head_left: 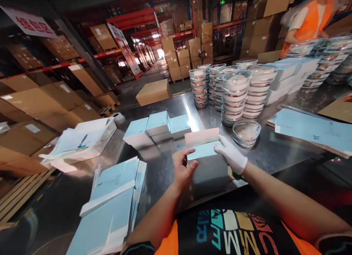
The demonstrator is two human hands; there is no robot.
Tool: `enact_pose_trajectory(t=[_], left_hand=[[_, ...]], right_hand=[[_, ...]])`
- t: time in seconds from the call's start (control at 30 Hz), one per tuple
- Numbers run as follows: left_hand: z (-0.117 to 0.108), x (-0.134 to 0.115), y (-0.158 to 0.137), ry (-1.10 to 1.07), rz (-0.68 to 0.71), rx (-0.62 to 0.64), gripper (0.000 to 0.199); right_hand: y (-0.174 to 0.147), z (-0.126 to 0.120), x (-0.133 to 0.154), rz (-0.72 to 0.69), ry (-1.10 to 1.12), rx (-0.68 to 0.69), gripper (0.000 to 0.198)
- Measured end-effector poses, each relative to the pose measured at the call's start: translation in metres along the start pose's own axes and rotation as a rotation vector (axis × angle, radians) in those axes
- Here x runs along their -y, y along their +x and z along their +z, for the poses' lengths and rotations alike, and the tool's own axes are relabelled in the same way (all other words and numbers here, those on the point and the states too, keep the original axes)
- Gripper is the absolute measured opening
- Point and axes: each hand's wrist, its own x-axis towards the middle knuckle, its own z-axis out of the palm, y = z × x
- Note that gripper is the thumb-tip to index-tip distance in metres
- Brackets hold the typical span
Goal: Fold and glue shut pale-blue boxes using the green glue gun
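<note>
Steel bench [275, 152], long, carrying all stock. Stacks of lidded glass bowls [236, 97] at the far side, beside flat blue cartons [310, 130] on the right and a further flat pile [110, 207] near left. Three made-up blue boxes [158, 128] mid-bench. Open box [209, 163] at the near edge, flap raised, steadied from both sides: bare left hand [183, 168] with fingers curled onto its top corner, gloved right hand [231, 156] with fingers laid flat, together, on the opposite edge.
</note>
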Motion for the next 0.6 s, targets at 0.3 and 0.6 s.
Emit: enact_pose_trajectory(t=[0.3,0.6], left_hand=[[-0.003,0.017,0.002,-0.198,0.203,0.009,0.06],[-0.029,-0.004,0.031,0.045,0.673,0.481,0.035]], right_hand=[[0.001,-0.009,-0.014,-0.202,0.013,0.159,0.063],[-0.026,-0.02,-0.005,-0.448,-0.045,0.329,0.028]])
